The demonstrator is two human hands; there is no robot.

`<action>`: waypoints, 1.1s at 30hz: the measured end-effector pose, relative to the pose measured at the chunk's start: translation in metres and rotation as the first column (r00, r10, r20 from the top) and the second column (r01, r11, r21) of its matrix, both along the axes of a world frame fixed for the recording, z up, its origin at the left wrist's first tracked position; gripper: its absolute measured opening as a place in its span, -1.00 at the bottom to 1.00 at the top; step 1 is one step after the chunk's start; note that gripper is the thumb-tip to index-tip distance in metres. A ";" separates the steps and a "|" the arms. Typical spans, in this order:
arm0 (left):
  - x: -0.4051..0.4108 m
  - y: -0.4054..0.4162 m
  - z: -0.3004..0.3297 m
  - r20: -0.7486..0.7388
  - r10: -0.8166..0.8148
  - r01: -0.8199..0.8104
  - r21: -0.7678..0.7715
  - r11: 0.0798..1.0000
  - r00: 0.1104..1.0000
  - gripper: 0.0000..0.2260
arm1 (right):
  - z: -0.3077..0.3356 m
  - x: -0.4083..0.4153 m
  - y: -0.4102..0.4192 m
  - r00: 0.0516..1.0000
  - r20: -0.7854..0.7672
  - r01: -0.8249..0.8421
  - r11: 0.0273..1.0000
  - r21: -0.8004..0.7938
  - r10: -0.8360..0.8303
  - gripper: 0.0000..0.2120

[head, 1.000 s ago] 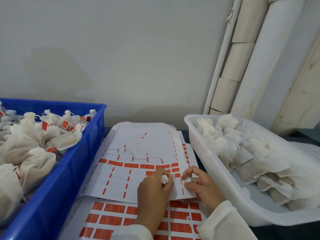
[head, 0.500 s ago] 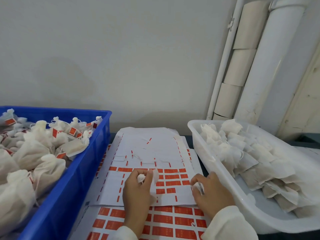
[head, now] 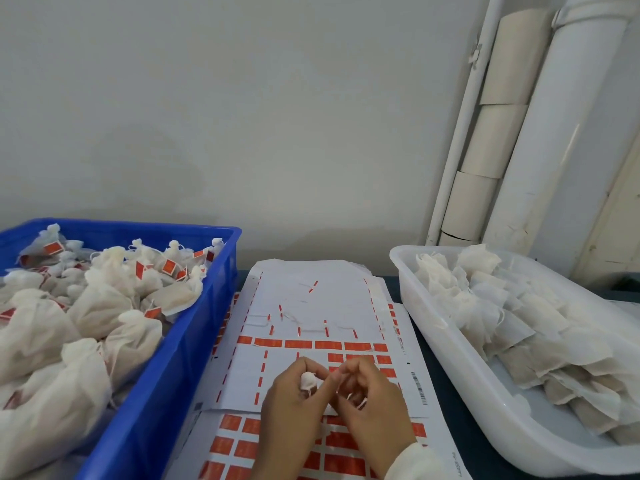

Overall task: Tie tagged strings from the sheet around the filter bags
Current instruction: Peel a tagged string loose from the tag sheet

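My left hand [head: 294,407] grips a white filter bag [head: 307,381] by its gathered neck, with the tuft sticking up between the fingers. My right hand [head: 372,401] is right beside it, fingers curled, pinching a thin white string with a small red tag [head: 360,404]. Both hands hover over the white sheet of red tags [head: 311,313], much of which is stripped.
A blue crate [head: 166,386] on the left holds several tied bags with red tags. A white tray [head: 450,368] on the right holds several untied filter bags. More tag sheets [head: 239,441] lie beneath. Pipes and paper rolls [head: 498,140] stand against the wall.
My right hand left the sheet's right edge with a tagged string and came in to meet my left hand. The left hand kept hold of the bag.
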State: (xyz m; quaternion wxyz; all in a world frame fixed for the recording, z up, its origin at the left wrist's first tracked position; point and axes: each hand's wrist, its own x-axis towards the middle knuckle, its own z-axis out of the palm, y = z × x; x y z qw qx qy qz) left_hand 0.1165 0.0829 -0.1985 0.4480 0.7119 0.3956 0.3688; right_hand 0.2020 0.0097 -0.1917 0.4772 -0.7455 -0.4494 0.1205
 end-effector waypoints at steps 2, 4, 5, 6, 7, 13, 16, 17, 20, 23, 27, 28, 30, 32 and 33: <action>-0.001 -0.001 0.000 0.002 -0.036 0.036 -0.052 0.998 0.999 -0.82 | -0.002 0.002 0.000 0.999 0.032 0.013 1.000 0.004 -0.013 -0.77; -0.003 -0.003 0.002 0.026 -0.080 0.083 -0.141 0.987 0.996 -0.80 | -0.001 0.006 -0.001 0.998 0.051 0.046 0.999 -0.002 -0.046 -0.77; -0.002 0.000 0.002 0.028 -0.083 0.086 -0.180 0.980 0.996 -0.80 | -0.001 0.008 -0.002 0.996 0.061 0.063 0.998 -0.008 -0.062 -0.79; 0.000 0.002 0.003 0.022 -0.077 0.080 -0.221 0.972 0.997 -0.83 | -0.001 0.010 -0.003 0.995 0.065 0.075 0.997 -0.010 -0.074 -0.81; 0.004 0.008 0.006 0.008 -0.063 0.063 -0.278 0.959 0.998 -0.87 | -0.001 0.013 -0.003 0.995 0.059 0.082 0.997 -0.008 -0.081 -0.83; 0.001 0.021 0.009 0.182 -0.079 0.153 -0.439 0.885 0.980 -0.84 | -0.002 0.005 0.000 1.000 -0.018 -0.004 1.000 -0.020 0.004 -0.90; -0.006 0.016 0.005 0.209 -0.058 0.139 -0.399 0.906 0.976 -0.89 | -0.007 -0.002 0.005 0.999 0.026 -0.033 0.996 -0.078 0.035 -0.79; -0.005 0.017 0.005 0.227 -0.063 0.150 -0.388 0.909 0.972 -0.89 | -0.008 -0.003 0.006 0.998 0.045 -0.030 0.995 -0.091 0.034 -0.79; -0.008 0.015 0.009 0.294 -0.090 0.205 -0.390 0.898 0.951 -0.90 | -0.008 -0.002 0.004 0.995 0.090 -0.037 0.995 -0.093 0.046 -0.87; -0.011 0.013 0.005 0.313 -0.135 0.236 -0.311 0.921 0.940 -0.95 | -0.004 0.004 -0.001 0.994 0.087 -0.059 0.998 -0.011 0.060 -0.87; -0.011 0.011 0.000 0.260 -0.151 0.202 -0.182 0.962 0.954 -0.96 | 0.003 0.007 -0.007 0.998 0.048 -0.036 0.997 0.068 0.032 -0.65; -0.010 0.011 0.000 0.257 -0.148 0.194 -0.164 0.967 0.955 -0.96 | 0.003 0.007 -0.007 0.998 0.045 -0.035 0.997 0.069 0.032 -0.64; -0.010 0.011 0.000 0.253 -0.137 0.175 -0.133 0.976 0.958 -0.96 | 0.003 0.007 -0.007 0.999 0.040 -0.039 0.998 0.047 0.037 -0.65; -0.009 0.010 0.000 0.251 -0.128 0.161 -0.114 0.980 0.959 -0.95 | 0.002 0.005 -0.005 0.999 0.029 -0.044 0.998 0.035 0.043 -0.65; -0.009 0.010 -0.001 0.250 -0.125 0.156 -0.109 0.982 0.960 -0.95 | 0.002 0.005 -0.005 0.998 0.040 -0.041 0.999 0.033 0.040 -0.67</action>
